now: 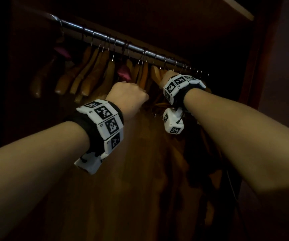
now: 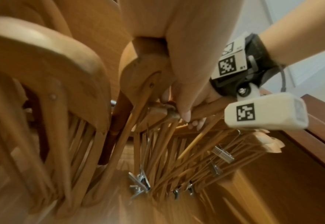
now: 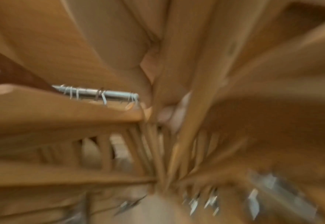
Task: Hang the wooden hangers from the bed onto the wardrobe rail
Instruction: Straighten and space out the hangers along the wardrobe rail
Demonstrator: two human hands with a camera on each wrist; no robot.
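The metal wardrobe rail [image 1: 105, 36] slants across the dark wardrobe, and several wooden hangers [image 1: 91, 72] hang from it by wire hooks. My left hand [image 1: 128, 94] is a fist just under the rail's middle, its fingers curled round the rounded end of a wooden hanger [image 2: 144, 68]. Further right and closer to the rail, my right hand [image 1: 169, 77] has its fingers [image 2: 195, 123] wrapped round a wooden hanger's arm [image 2: 207, 109]. The blurred right wrist view shows the rail [image 3: 100, 94] with hooks and hangers packed around my fingertips [image 3: 167, 115].
Pink padded hangers [image 1: 123, 70] hang among the wooden ones. Some hangers carry metal clips [image 2: 140, 183] on their lower bars. The wardrobe's wooden side wall [image 1: 262, 66] stands close on the right, with a shelf edge [image 1: 239, 9] above. Below the hangers the wardrobe interior is dark.
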